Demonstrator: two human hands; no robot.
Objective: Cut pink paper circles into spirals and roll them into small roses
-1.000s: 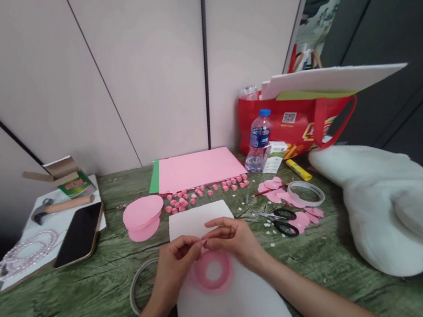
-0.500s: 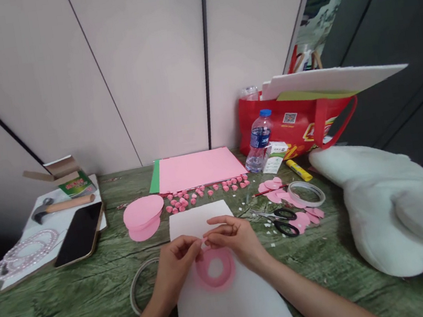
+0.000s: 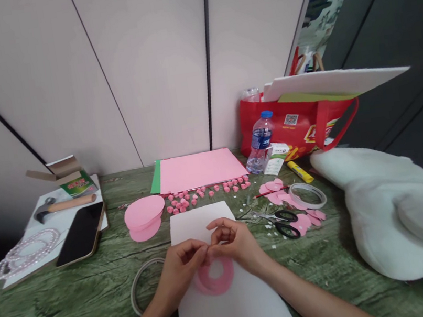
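Observation:
My left hand (image 3: 183,266) and my right hand (image 3: 237,243) meet over a white board (image 3: 235,316), thumbs and fingertips pinched together. A pink paper spiral (image 3: 219,285) with a round gap in its middle hangs from the fingertips, just above the board. Its upper end runs into the pinch, where my fingers hide it. The other fingers of my right hand are bent and raised. A roll of tape (image 3: 134,287) lies beside my left wrist. Beyond the board are several small rolled pink paper roses (image 3: 180,203) and pink paper discs (image 3: 144,212).
Black-handled scissors (image 3: 285,223), a tape roll (image 3: 323,200), pink scraps and a glue stick (image 3: 300,172) lie to the right. A water bottle (image 3: 260,143) stands before a red bag (image 3: 310,128). Pink sheets (image 3: 201,168) lie behind. Leftward are a phone (image 3: 82,235) and a hammer (image 3: 71,203).
My fingertips have drawn closer together and sit slightly lower. The pink spiral has shifted a little down and left and its coils look less even.

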